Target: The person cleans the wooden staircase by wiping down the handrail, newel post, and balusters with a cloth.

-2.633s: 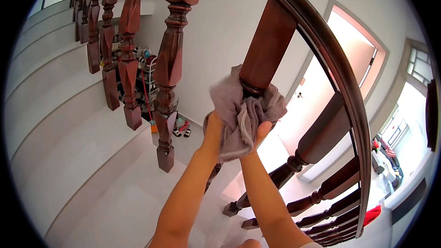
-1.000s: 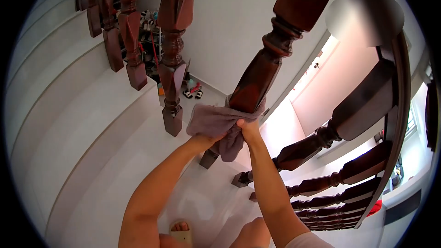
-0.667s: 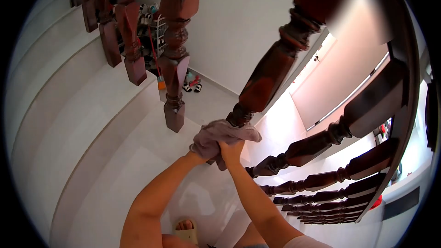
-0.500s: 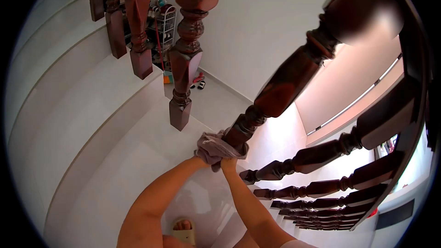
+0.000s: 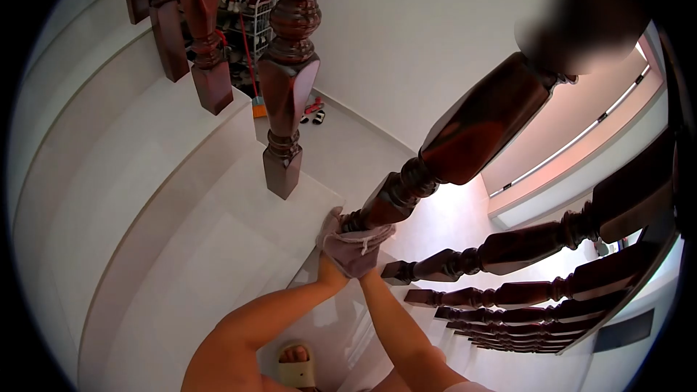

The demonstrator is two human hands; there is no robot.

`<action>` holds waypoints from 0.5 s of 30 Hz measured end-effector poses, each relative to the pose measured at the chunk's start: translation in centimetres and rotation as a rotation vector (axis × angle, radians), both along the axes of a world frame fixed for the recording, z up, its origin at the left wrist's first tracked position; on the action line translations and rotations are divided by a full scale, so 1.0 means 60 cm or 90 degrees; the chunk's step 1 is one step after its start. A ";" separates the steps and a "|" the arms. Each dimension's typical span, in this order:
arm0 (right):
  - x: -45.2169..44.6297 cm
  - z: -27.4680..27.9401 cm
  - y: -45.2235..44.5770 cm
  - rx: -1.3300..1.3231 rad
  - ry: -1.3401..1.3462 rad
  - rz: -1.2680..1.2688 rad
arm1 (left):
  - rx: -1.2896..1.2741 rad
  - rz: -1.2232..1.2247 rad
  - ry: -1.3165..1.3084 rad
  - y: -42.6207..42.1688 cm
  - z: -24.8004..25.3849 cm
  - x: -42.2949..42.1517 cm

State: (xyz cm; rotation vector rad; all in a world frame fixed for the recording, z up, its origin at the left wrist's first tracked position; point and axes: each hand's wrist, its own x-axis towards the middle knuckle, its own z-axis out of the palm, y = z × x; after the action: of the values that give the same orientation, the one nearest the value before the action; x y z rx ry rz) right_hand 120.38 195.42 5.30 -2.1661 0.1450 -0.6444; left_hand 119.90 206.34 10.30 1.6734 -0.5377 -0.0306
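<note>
A greyish-purple cloth (image 5: 354, 252) is wrapped around the lower end of a dark red-brown wooden baluster (image 5: 472, 131), close to the stair surface. My left hand (image 5: 332, 270) presses the cloth from the left side, its fingers mostly covered by the fabric. On the right side my right hand (image 5: 369, 273) holds the same cloth, and its fingers are hidden behind the folds. Both wrists are close together just below the cloth.
Pale curved steps (image 5: 167, 181) rise at the left, beside more hanging balusters (image 5: 283, 94). A shoe rack (image 5: 260, 25), a red-handled broom (image 5: 259, 107) and sandals (image 5: 318, 116) stand beyond. Further balusters (image 5: 523, 247) line the right. A slippered foot (image 5: 295, 364) is below.
Both hands and the cloth have slid down the baluster from its upper block to its base. The view has tilted downward, and the slippered foot has come into sight.
</note>
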 end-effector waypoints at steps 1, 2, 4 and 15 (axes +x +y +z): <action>-0.006 -0.011 0.003 0.003 0.004 0.013 | -0.010 -0.008 0.032 -0.006 -0.052 0.002; -0.011 -0.018 0.003 0.018 0.014 0.030 | -0.002 -0.013 0.049 -0.011 -0.094 0.001; -0.009 -0.024 -0.013 0.067 0.058 0.076 | 0.095 0.016 0.023 0.004 -0.098 -0.016; 0.101 0.073 -0.186 0.272 0.322 0.340 | 0.216 0.035 0.246 -0.020 -0.054 0.010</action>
State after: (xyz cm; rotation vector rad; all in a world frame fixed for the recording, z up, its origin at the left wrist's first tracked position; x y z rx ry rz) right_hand 126.41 184.25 9.65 -1.7921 -0.0312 0.2302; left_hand 120.51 205.14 7.03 1.9484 -0.1994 -0.4157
